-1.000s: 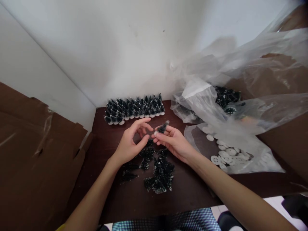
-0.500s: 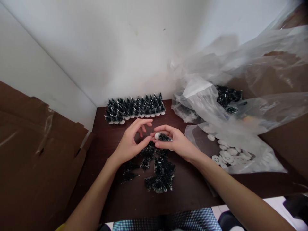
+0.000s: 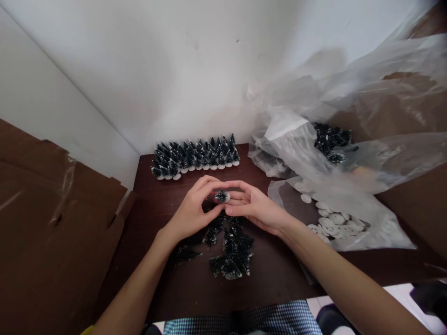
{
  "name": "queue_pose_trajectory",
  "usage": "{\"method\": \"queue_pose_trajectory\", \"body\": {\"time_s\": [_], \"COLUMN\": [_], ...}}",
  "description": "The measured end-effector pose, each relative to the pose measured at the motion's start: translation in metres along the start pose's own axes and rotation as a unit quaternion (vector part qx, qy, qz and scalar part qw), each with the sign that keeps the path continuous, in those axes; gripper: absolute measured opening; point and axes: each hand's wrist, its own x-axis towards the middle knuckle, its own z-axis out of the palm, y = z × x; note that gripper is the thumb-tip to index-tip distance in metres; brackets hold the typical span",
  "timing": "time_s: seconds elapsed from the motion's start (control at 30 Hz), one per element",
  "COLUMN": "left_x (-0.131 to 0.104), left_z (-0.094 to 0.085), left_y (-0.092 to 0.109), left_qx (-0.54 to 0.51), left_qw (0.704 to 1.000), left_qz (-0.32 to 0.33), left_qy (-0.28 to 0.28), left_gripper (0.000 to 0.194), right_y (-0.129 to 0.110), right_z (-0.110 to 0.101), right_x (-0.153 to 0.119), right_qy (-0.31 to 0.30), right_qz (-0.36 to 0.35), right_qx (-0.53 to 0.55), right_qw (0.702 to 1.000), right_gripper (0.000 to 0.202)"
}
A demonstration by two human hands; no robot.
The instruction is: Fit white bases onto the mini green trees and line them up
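Note:
A miniature bottle-brush Christmas tree (image 3: 220, 196) with frosted tips is held between my hands, its round white base turned to the right. My left hand (image 3: 193, 207) curls around it from the left, thumb below and fingers above. From the right, my right hand (image 3: 254, 204) has its fingers and thumb about the base; exact contact points are partly hidden. Under the hands lies a loose pile of dark green trees (image 3: 232, 253) without bases. Left of that pile, another loose tree (image 3: 186, 254) lies on its side, partly in shadow.
Rows of upright trees on white bases (image 3: 195, 156) stand along the wall. To the right, a clear plastic bag (image 3: 380, 232) holds white round bases (image 3: 337, 219). Behind it, more plastic covers dark trees (image 3: 331, 139). A cardboard box (image 3: 52, 223) borders the brown table (image 3: 265, 284) at left.
The tree has swung from pointing right in my right hand to having its base at the right. My left hand has closed in around it.

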Motion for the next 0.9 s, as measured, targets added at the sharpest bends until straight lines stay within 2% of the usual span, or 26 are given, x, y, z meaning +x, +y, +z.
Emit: {"method": "queue_pose_trajectory", "body": {"time_s": [0.2,0.4,0.6,0.9], "left_x": [0.0002,-0.001,-0.0032,-0.0038], "left_z": [0.0005,-0.0003,0.0056,0.0067], "left_y": [0.0015,0.0003,-0.0056,-0.0051], "left_qx": [0.004,0.028,0.007,0.007], "left_qw": [1.0,0.999,0.999,0.999], "left_qz": [-0.018,-0.021,-0.033,-0.035], "left_qy": [0.02,0.031,0.041,0.041], "left_gripper": [0.037,0.035,0.062,0.063], "right_y": [0.0003,0.0005,-0.0016,0.0], "right_z": [-0.0044,-0.005,-0.0027,-0.006], "right_x": [0.0003,0.001,0.0004,0.0006], "right_qy": [-0.023,-0.017,-0.002,-0.031], "right_qz": [0.005,0.007,0.022,0.02], "right_qx": [0.023,0.029,0.029,0.026], "right_qw": [0.999,0.999,0.999,0.999], "right_gripper": [0.072,0.078,0.081,0.081]}}
